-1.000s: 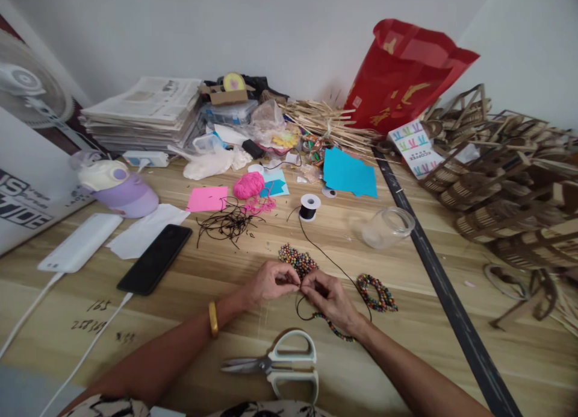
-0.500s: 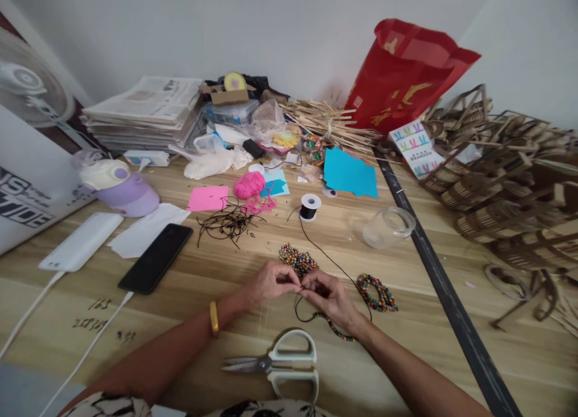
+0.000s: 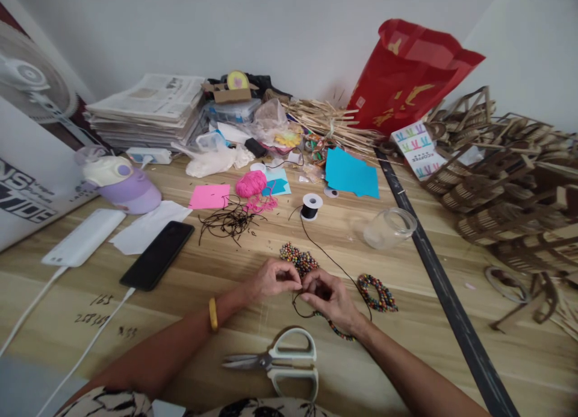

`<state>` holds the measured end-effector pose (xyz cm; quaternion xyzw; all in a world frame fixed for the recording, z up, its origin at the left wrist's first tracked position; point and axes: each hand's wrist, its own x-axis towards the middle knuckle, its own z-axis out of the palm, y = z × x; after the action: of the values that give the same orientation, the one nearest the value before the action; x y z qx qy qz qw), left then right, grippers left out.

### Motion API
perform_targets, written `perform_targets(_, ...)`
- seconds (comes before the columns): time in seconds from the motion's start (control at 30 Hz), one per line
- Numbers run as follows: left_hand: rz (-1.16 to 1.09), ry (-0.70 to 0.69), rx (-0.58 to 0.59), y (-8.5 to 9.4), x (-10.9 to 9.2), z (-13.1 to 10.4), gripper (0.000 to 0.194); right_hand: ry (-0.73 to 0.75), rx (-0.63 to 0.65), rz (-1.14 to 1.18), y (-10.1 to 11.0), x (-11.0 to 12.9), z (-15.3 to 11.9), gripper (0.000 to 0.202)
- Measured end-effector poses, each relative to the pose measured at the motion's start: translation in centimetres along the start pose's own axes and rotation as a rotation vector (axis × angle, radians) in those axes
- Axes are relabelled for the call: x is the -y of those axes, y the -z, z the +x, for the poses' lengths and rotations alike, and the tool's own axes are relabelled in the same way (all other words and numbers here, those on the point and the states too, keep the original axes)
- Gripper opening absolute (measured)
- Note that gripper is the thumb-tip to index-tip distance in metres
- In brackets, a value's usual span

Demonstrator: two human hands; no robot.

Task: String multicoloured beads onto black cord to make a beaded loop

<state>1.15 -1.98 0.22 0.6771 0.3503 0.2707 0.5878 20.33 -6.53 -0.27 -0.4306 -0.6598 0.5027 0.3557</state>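
My left hand and my right hand meet at the fingertips over the table. Between them passes a thin black cord, closed in my left finger and thumb; the exact pinch point is too small to make out. My right thumb stands a little apart from its index finger, close to the cord. Beneath my right wrist curves a strand of multicoloured beads threaded on the cord. Loose beads lie in a heap just behind my hands. A coiled beaded bracelet rests to the right.
White-handled scissors lie in front of me. Behind my hands stand a spool of black cord and a glass jar. A phone and black cord scraps are at left. Woven baskets crowd the right side.
My right thumb has parted slightly from its index finger. The hands have otherwise stayed in the same place, and the view has shifted a little.
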Motion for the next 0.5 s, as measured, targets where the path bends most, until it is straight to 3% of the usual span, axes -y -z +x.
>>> perform_targets(0.5, 0.221, -0.093, -0.076, -0.07, -0.07, -0.08, 0.008, -0.008, -0.019, 0.037, -0.37, -0.76, 0.15, 0.020)
